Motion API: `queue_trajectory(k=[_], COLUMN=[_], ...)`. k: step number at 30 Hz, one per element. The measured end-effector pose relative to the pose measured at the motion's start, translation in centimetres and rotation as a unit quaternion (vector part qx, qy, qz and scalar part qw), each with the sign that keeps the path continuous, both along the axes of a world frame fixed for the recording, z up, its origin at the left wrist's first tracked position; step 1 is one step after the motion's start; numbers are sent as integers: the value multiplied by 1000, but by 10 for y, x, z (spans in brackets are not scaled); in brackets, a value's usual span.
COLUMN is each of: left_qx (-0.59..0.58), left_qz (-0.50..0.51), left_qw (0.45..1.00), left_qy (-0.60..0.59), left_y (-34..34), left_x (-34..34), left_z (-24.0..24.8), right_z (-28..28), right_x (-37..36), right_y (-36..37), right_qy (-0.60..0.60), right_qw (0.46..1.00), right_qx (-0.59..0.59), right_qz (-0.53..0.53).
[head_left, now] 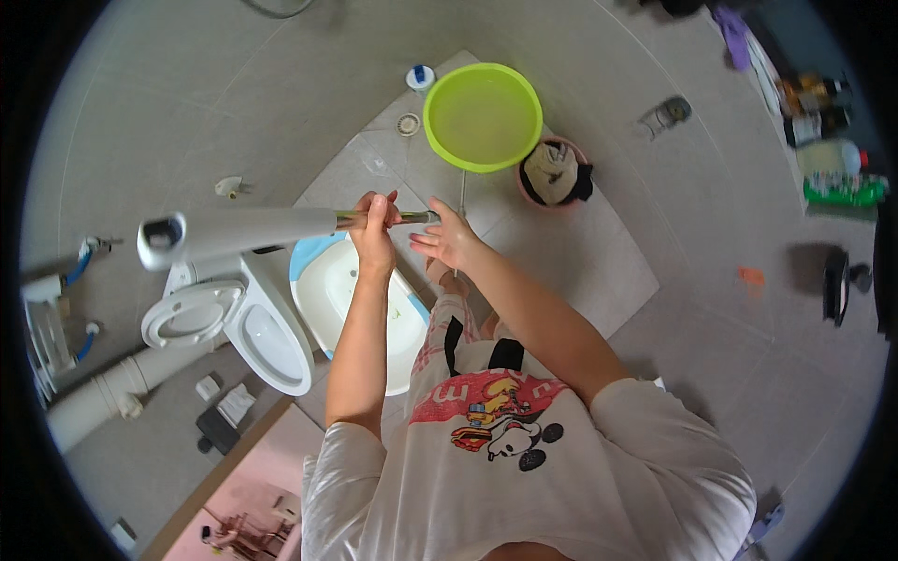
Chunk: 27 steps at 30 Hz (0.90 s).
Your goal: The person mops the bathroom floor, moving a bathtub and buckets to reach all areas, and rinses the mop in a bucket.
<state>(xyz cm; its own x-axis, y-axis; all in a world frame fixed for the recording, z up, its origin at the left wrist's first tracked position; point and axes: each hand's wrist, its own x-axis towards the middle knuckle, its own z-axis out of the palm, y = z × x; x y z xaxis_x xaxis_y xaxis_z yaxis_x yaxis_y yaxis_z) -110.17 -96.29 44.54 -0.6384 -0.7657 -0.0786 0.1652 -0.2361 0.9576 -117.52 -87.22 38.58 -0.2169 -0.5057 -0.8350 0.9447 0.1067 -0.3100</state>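
My left hand (376, 224) is closed round the shiny metal shaft of a long pole (253, 224) with a thick white grip, held crosswise in front of me. The grip's rounded end, with a dark hole in it, points to the left. At the pole's thin metal end is my right hand (449, 238), fingers spread and the palm partly turned up. Whether it touches the tip I cannot tell. Below the pole lies a white and blue baby bathtub (398, 355), partly hidden by my left forearm.
A lime-green basin (484, 168) of cloudy water stands ahead, beside a pink bucket (529, 192) heaped with dark and beige cloth. A floor drain (408, 124) and a white tub with a blue top (420, 79) are near it. Left is a white toilet (271, 341), lid raised.
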Motion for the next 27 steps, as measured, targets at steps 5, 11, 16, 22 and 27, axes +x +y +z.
queue_trajectory(k=[5, 11, 16, 22, 27], left_qx=[-39, 8, 28, 5, 32], left_qz=[-73, -151, -150, -119, -46], left_qw=[996, 988, 988, 993, 998], left_qy=[-15, 30, -32, -15, -22], left_y=[47, 59, 42, -2, -46], left_x=[-12, -10, -3, -13, 4], left_z=[10, 0, -9, -3, -37], right_z=[-40, -63, -106, -137, -154], right_x=[4, 12, 9, -7, -17], right_y=[24, 24, 23, -10, -67], right_qy=[-75, -131, -29, 27, 12], right_qw=[988, 967, 975, 965, 976], right_qx=[-11, -38, 115, 133, 136], right_qz=[-136, -215, -189, -226, -172])
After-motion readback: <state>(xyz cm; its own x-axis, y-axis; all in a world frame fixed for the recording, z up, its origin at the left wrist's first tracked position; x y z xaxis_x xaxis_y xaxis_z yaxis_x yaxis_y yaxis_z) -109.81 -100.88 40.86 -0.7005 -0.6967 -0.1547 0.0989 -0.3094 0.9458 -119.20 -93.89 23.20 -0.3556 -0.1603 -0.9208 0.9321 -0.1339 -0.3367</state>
